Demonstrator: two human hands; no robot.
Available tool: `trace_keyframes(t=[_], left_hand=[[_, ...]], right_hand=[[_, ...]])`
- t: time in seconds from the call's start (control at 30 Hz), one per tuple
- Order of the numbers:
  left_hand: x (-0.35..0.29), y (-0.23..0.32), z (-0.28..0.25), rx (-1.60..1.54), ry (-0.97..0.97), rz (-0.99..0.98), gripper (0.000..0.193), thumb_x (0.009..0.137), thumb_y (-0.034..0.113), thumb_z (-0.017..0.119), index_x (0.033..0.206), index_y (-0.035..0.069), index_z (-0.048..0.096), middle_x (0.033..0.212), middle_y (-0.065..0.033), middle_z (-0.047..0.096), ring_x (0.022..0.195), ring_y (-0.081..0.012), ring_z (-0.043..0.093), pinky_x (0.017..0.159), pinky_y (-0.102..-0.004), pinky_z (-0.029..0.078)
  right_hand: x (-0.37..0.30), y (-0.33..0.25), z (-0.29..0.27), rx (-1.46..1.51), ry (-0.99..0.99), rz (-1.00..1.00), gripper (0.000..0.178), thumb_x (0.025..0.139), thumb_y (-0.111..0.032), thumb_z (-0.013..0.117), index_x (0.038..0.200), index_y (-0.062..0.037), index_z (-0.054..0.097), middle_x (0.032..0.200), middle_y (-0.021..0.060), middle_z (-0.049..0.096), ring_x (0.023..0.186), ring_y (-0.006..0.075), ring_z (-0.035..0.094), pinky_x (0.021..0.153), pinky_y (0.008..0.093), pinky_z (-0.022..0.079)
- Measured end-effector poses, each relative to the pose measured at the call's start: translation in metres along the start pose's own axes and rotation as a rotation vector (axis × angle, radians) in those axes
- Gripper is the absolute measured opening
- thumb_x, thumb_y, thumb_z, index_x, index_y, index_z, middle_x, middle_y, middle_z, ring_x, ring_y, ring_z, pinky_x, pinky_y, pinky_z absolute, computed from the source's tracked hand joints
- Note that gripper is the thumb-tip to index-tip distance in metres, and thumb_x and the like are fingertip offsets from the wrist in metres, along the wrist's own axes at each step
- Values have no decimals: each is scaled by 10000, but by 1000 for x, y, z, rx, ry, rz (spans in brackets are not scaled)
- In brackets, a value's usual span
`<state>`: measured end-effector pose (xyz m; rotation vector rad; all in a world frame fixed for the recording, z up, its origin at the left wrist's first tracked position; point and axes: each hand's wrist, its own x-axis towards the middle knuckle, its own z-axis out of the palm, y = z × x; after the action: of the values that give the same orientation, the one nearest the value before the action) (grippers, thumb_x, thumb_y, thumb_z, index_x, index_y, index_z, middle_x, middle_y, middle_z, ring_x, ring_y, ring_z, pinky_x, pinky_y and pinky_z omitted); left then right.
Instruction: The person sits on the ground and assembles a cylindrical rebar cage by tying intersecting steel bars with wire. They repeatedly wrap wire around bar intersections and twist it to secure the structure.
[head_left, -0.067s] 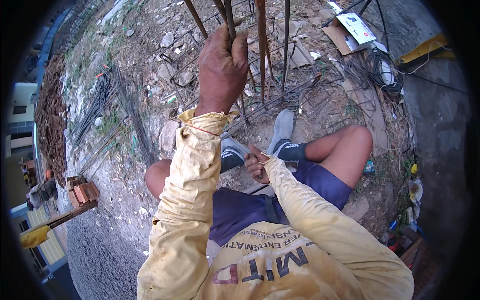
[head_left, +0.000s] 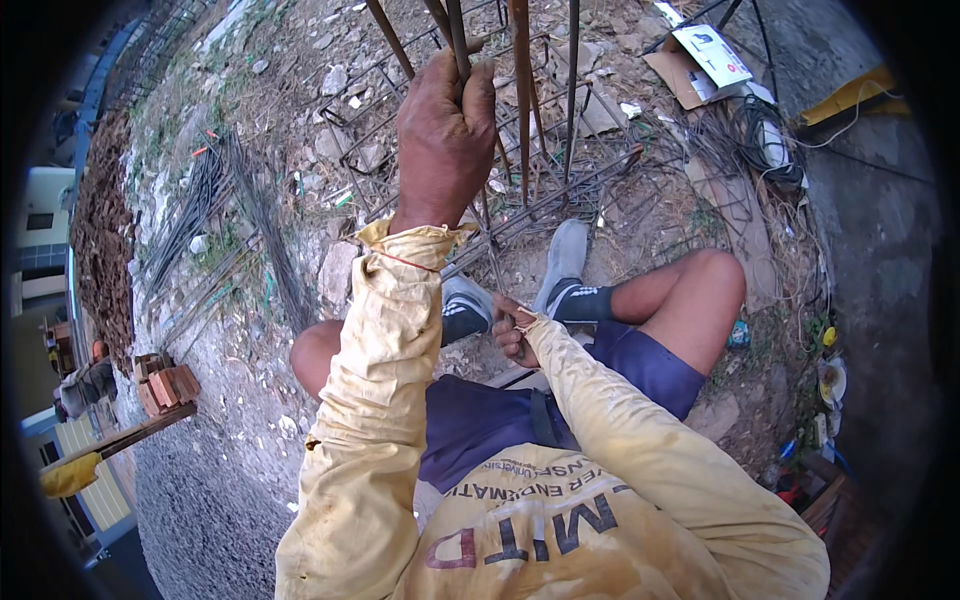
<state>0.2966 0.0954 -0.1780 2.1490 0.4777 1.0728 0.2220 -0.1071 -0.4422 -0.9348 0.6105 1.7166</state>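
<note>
My left hand (head_left: 447, 140), at the end of a raised arm, is closed around an upright steel rebar (head_left: 458, 38). Beside it stand several more upright bars, among them a rusty brown bar (head_left: 522, 90). Low in front of my lap, my right hand (head_left: 513, 332) has its fingers curled round a thin metal rod (head_left: 495, 268) that points up toward the bars. The rod's lower end is hidden in the palm, and its far tip is hard to pick out among the steel.
Horizontal rebar framework lies beyond my shoes (head_left: 566, 250). Loose wire bundles (head_left: 275, 230) rest on rubble at left, near bricks (head_left: 170, 385) and a gravel heap (head_left: 220, 490). At right are a torn cardboard box (head_left: 680, 80) and coiled cable (head_left: 765, 140).
</note>
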Motion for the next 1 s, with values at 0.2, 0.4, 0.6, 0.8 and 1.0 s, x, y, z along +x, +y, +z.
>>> trace_keyframes(t=[0.2,0.4,0.6,0.8,1.0], left_hand=[[-5,-2,1,-15,5,11,247,944,200,574,1125,36,608,919,-167,651,873,-355,640,761,-436,503],[-2,-4,3,-26,19,56,275,948,194,568,1172,37,594,983,-183,656,919,-364,640,797,-440,504],[-8,-5,6,9,16,39,299,963,212,552,1220,61,575,1028,-182,649,991,-344,623,845,-435,496],[-8,-6,5,-31,6,22,300,970,220,544,1230,73,571,1032,-170,645,983,-332,623,850,-428,493],[-7,-7,7,-64,-13,-1,298,967,217,548,1226,71,574,1028,-171,645,960,-323,628,841,-421,493]], right_hand=[[67,31,-46,-604,439,-592,544,873,-625,539,961,-92,598,683,-7,539,506,119,496,464,301,402],[-9,4,-1,120,-237,-73,744,860,-776,364,1042,-80,551,704,8,528,504,144,497,477,333,437],[-1,6,15,-182,237,-127,635,934,-675,329,1006,-88,561,633,37,529,438,202,475,468,384,461],[-14,2,8,442,-424,141,519,924,-624,480,863,-116,565,589,-63,491,456,97,465,443,271,383],[32,18,-11,-422,308,-277,698,811,-718,558,1079,-74,579,757,106,639,612,267,615,576,402,493]])
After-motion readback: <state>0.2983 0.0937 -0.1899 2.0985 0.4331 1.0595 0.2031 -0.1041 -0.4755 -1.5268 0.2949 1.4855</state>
